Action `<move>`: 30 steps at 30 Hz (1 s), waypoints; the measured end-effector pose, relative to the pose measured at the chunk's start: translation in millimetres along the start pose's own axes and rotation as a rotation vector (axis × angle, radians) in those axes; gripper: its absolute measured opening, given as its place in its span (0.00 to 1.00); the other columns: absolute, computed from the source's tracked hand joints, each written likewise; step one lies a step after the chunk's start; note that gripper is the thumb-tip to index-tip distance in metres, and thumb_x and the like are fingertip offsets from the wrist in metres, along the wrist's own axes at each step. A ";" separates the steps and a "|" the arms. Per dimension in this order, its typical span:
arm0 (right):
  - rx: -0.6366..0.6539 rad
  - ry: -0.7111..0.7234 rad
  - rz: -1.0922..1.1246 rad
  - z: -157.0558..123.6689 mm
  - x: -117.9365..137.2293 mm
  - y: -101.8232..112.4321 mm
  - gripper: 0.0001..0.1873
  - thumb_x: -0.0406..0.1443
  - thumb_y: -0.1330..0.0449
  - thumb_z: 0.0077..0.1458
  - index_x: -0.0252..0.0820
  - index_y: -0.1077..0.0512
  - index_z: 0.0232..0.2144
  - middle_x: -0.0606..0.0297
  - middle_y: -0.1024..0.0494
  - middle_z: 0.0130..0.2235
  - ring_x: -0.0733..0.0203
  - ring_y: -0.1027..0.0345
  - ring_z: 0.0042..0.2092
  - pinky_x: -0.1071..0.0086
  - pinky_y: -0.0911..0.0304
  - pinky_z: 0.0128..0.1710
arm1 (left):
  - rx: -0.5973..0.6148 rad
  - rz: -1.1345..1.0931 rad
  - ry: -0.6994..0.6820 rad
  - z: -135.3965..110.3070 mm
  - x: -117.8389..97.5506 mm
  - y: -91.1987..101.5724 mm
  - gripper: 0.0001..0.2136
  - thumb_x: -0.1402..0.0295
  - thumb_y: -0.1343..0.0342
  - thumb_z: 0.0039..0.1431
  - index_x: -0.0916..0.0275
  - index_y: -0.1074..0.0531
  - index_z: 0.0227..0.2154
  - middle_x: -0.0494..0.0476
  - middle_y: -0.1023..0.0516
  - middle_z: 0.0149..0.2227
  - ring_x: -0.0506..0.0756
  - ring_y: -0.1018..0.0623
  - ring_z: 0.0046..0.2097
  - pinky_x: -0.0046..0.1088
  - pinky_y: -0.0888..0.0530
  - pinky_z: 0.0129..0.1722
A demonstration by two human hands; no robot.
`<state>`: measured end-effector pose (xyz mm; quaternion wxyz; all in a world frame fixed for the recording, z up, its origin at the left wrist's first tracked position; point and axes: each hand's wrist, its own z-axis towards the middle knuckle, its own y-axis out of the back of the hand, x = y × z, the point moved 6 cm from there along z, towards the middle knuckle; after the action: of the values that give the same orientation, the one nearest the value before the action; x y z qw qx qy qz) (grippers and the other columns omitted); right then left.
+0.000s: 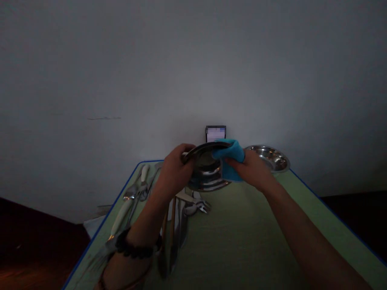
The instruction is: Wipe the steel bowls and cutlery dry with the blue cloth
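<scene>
My left hand (174, 171) grips the left rim of a steel plate (202, 151), held tilted above a stack of steel plates (208, 181) on the green table (242, 237). My right hand (252, 169) is closed on a blue cloth (229, 157) pressed against the plate's right edge. A dark bead bracelet circles my left wrist.
A steel bowl (269, 158) stands at the table's far right. Spoons, forks and other cutlery (142, 189) lie along the left side, more (187, 207) below the stack. A small dark device (215, 133) leans against the grey wall behind. The table has a blue edge.
</scene>
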<state>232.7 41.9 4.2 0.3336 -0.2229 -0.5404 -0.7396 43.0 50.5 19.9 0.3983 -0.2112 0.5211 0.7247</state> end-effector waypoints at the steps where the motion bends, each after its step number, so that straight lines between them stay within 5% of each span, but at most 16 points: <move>1: -0.001 0.032 -0.052 -0.6 3.7 2.2 0.10 0.36 0.46 0.51 0.40 0.25 0.32 0.60 0.21 0.30 0.58 0.29 0.30 0.69 0.39 0.27 | 0.027 0.038 -0.012 -0.9 -1.1 -2.8 0.11 0.69 0.51 0.54 0.64 0.30 0.39 0.56 0.24 0.33 0.52 0.26 0.31 0.28 0.31 0.31; 6: 0.045 0.138 -0.251 -6.3 15.6 -4.2 0.12 0.33 0.46 0.50 0.44 0.25 0.35 0.60 0.21 0.30 0.56 0.29 0.30 0.67 0.42 0.27 | 0.217 0.287 -0.100 -8.1 0.6 -23.6 0.11 0.67 0.53 0.55 0.62 0.28 0.38 0.59 0.22 0.32 0.56 0.25 0.32 0.30 0.32 0.32; 11: 0.007 0.118 -0.173 -2.5 8.7 -6.1 0.11 0.39 0.44 0.51 0.43 0.26 0.35 0.59 0.21 0.33 0.54 0.29 0.33 0.66 0.41 0.29 | 0.291 0.297 -0.093 -8.0 9.1 -29.1 0.14 0.63 0.57 0.58 0.62 0.27 0.31 0.59 0.22 0.29 0.57 0.24 0.31 0.30 0.34 0.30; 15: -0.059 -0.031 0.085 5.0 -13.8 -4.0 0.14 0.44 0.44 0.50 0.40 0.25 0.30 0.59 0.21 0.31 0.55 0.29 0.32 0.66 0.38 0.30 | 0.178 0.198 -0.016 -0.3 18.3 -21.6 0.15 0.62 0.56 0.58 0.65 0.27 0.33 0.59 0.21 0.31 0.57 0.24 0.33 0.29 0.31 0.30; 21: -0.039 -0.354 0.731 4.1 -40.9 -37.9 0.15 0.44 0.41 0.46 0.39 0.26 0.33 0.58 0.21 0.36 0.56 0.27 0.36 0.63 0.33 0.36 | -0.051 -0.157 0.016 4.6 25.4 -18.5 0.17 0.62 0.53 0.56 0.63 0.31 0.45 0.59 0.22 0.41 0.59 0.25 0.43 0.35 0.29 0.39; 27: -0.040 -0.290 0.714 5.8 -38.6 -25.8 0.15 0.38 0.38 0.43 0.39 0.26 0.37 0.59 0.21 0.39 0.55 0.27 0.40 0.61 0.34 0.42 | -0.011 0.079 -0.030 -0.2 8.8 -10.6 0.16 0.61 0.53 0.56 0.65 0.30 0.41 0.60 0.22 0.37 0.58 0.24 0.39 0.33 0.29 0.36; 30: -0.026 -0.027 0.366 5.6 -16.9 -1.8 0.13 0.32 0.41 0.45 0.40 0.25 0.36 0.62 0.20 0.37 0.53 0.27 0.40 0.60 0.35 0.42 | 0.070 0.372 -0.085 -7.1 -5.4 -9.4 0.15 0.62 0.54 0.57 0.63 0.28 0.40 0.59 0.22 0.32 0.58 0.23 0.34 0.33 0.30 0.33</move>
<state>242.6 51.9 -6.9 0.4523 -0.3317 -0.4855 -0.6706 53.0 43.3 15.6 0.2863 -0.0666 0.5586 0.7756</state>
